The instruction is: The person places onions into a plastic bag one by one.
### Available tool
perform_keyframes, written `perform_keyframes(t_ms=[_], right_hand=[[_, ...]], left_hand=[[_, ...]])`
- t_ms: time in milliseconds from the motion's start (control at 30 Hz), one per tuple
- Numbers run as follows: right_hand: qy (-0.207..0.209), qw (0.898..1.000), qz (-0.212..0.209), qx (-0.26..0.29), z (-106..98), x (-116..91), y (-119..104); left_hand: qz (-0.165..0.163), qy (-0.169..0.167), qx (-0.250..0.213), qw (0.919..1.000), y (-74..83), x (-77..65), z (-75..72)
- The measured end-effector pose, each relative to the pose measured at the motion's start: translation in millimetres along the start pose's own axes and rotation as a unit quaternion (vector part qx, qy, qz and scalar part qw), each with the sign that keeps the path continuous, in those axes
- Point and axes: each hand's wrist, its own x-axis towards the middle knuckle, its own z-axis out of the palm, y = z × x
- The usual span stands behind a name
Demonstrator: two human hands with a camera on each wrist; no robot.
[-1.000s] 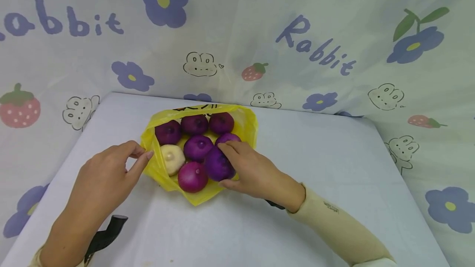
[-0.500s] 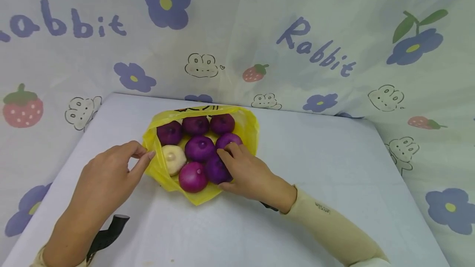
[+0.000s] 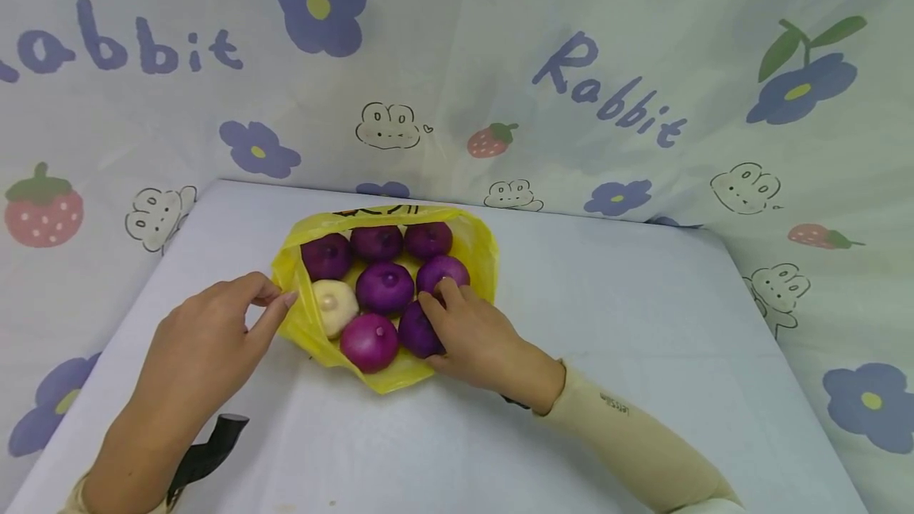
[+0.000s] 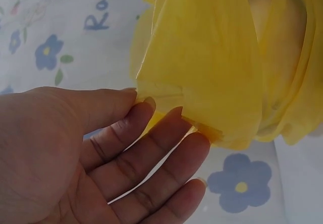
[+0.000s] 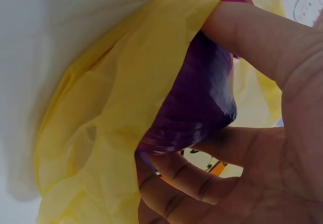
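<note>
A yellow plastic bag [image 3: 481,232] lies with its mouth spread on the white table, several purple onions [image 3: 385,289] inside. Among them are a pale onion-shaped bulb [image 3: 334,306] and a brighter magenta onion [image 3: 369,342]. My left hand [image 3: 207,339] pinches the bag's left edge between thumb and index finger, the other fingers spread below it in the left wrist view. At the bag's near right side, my right hand [image 3: 480,339] holds a dark purple onion [image 5: 202,90], thumb on one side and fingers on the other. Part of that onion is hidden by the bag's edge and the fingers.
The white table [image 3: 607,324] stretches away to both sides of the bag. A cloth [image 3: 443,38] printed with flowers, rabbits and strawberries hangs behind it. Black wrist gear [image 3: 207,450] juts out beside my left forearm.
My right hand has moved slightly left and lower with the dark purple onion, which now sits deeper among the others. The left hand keeps its pinch on the bag, nearly still.
</note>
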Motion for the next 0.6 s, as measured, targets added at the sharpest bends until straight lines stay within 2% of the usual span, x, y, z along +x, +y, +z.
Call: perform_keyframes(t_ms=[300,500,600], right_hand=[[-0.007,1.000,0.002,-0.003,6,1,-1],[0.005,1.000,0.002,0.020,5,-4,-1],[0.017,0.999,0.011,0.045,-3,-10,1]], left_hand=[[-0.008,-0.011,0.001,0.9999,-0.1,0.1,0.1],[-0.006,-0.009,0.000,0.9999,-1.3,-0.1,-0.1],[-0.004,-0.006,-0.002,1.0000,-1.5,0.6,-0.4]])
